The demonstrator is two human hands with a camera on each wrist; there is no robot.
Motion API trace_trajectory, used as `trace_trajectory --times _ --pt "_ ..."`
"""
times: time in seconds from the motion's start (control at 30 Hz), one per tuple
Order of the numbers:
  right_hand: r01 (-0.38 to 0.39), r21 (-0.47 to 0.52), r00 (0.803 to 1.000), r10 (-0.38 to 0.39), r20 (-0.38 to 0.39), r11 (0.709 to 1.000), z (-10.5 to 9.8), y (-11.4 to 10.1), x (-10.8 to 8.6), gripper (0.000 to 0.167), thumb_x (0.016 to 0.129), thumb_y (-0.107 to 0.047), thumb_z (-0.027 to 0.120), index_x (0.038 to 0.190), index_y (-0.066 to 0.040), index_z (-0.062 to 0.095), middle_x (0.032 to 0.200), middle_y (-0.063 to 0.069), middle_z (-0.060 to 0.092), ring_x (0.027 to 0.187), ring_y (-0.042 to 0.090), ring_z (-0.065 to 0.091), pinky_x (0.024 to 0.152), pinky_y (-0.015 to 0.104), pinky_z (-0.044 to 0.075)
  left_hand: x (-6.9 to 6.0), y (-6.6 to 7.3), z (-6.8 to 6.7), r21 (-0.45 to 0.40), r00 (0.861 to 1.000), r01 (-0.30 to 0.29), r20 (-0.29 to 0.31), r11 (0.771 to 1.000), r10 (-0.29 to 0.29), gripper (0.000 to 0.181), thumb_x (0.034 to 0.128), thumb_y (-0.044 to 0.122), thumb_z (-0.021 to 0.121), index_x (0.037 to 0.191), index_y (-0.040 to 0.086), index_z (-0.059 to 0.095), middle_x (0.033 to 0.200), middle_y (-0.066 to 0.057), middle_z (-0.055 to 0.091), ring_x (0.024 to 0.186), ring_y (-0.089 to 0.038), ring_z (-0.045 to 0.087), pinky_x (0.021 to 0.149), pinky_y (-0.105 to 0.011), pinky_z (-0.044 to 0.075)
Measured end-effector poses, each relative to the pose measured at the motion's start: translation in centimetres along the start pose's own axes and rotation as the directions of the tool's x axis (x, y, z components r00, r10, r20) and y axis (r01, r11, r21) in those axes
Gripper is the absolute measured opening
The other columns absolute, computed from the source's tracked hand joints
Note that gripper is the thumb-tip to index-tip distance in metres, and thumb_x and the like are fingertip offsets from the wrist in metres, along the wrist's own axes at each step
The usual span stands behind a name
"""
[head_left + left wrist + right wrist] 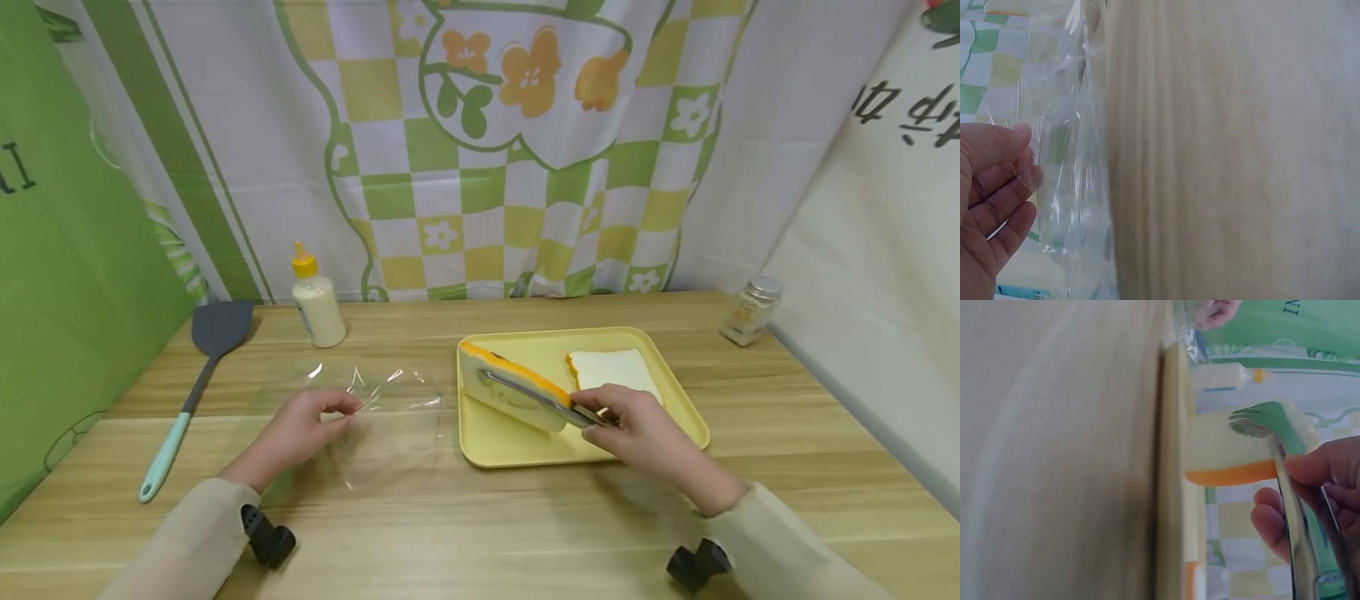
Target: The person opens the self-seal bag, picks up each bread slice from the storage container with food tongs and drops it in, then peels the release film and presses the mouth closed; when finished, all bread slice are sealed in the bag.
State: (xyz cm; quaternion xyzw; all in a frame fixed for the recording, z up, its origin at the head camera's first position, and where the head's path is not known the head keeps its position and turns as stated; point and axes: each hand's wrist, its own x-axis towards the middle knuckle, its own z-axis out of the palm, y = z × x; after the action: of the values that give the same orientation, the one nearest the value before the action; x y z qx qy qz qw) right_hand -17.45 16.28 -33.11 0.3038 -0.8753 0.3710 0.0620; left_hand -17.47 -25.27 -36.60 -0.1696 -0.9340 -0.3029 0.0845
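My left hand [303, 429] pinches the edge of a clear plastic bag [397, 417] lying on the table's left half; the left wrist view shows the thin film [1069, 156] between thumb and fingers. With my right hand [648, 429] I grip metal tongs [525, 390], with a fork-like end and a spoon-like end [1250, 429] in the right wrist view. They lie against a bread slice [506, 396] with an orange crust, tilted up on edge over the left part of the yellow tray [495, 454]. Another slice [615, 371] lies flat on the tray's right side.
A sauce bottle [318, 308] with a yellow cap stands behind the bag. A spatula [195, 392] with a mint handle lies at the left. At the back right stands a small glass jar [750, 312] with a silver lid. A patterned curtain [465, 200] hangs behind the table.
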Motion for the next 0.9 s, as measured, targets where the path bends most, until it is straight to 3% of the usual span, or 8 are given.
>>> trace_trajectory --times 0.1,0.3,0.4,0.53,0.77,0.9 --pt "-0.015 -0.002 1.0 0.015 -0.009 1.0 0.2 0.6 -0.3 0.034 0.077 0.0 0.07 0.11 0.001 0.064 0.099 0.009 0.067 0.078 0.01 0.059 0.063 0.023 0.049 0.0 0.2 0.1 0.002 1.0 -0.019 -0.001 1.0 0.019 0.011 0.0814 0.001 0.066 0.092 0.002 0.069 0.091 -0.01 0.069 0.089 -0.028 0.063 0.08 -0.047 0.049" --pt "-0.045 -0.015 0.998 0.044 -0.049 0.999 0.6 0.8 -0.6 0.036 0.078 -0.002 0.071 0.112 -0.001 0.063 0.101 0.007 0.067 0.08 0.012 0.058 0.068 0.025 0.049 0.2 0.6 0.4 0.012 0.994 -0.112 -0.013 0.994 0.113 0.011 0.0794 -0.002 0.067 0.09 0.002 0.068 0.095 -0.009 0.066 0.091 -0.029 0.061 0.08 -0.045 0.05" --pt "-0.064 -0.031 0.997 0.062 -0.046 0.997 0.8 0.8 -0.8 0.037 0.08 -0.003 0.069 0.116 -0.002 0.062 0.104 0.007 0.066 0.086 0.013 0.057 0.072 0.028 0.048 0.3 0.8 0.5 0.017 0.992 -0.124 -0.015 0.992 0.124 0.013 0.0791 -0.003 0.067 0.091 0.002 0.068 0.096 -0.009 0.065 0.092 -0.029 0.061 0.081 -0.045 0.05" --pt "-0.065 -0.059 0.996 0.061 -0.064 0.996 1.3 0.8 -0.9 0.037 0.082 -0.002 0.067 0.119 -0.001 0.06 0.107 0.009 0.065 0.096 0.02 0.058 0.078 0.036 0.049 0.3 1.0 0.5 0.031 0.993 -0.118 -0.018 0.993 0.119 0.014 0.0798 -0.003 0.066 0.093 0.002 0.068 0.097 -0.009 0.065 0.092 -0.028 0.061 0.081 -0.044 0.049" --pt "-0.091 -0.1 0.991 0.079 -0.112 0.991 1.8 0.9 -0.9 0.036 0.081 0.001 0.065 0.117 0.001 0.061 0.103 0.011 0.066 0.096 0.024 0.06 0.078 0.041 0.048 0.4 1.1 0.6 0.076 0.99 -0.095 -0.099 0.993 0.102 0.013 0.0795 -0.004 0.067 0.091 0.0 0.069 0.097 -0.012 0.066 0.091 -0.03 0.062 0.08 -0.045 0.05" --pt "-0.11 -0.094 0.988 0.098 -0.12 0.99 1.9 0.9 -1.0 0.034 0.083 0.001 0.064 0.117 0.001 0.061 0.106 0.013 0.066 0.1 0.027 0.06 0.081 0.043 0.049 0.5 1.2 0.6 0.084 0.99 -0.078 -0.108 0.993 0.087 0.012 0.0796 -0.003 0.067 0.091 0.0 0.069 0.096 -0.012 0.067 0.089 -0.028 0.063 0.078 -0.044 0.05"
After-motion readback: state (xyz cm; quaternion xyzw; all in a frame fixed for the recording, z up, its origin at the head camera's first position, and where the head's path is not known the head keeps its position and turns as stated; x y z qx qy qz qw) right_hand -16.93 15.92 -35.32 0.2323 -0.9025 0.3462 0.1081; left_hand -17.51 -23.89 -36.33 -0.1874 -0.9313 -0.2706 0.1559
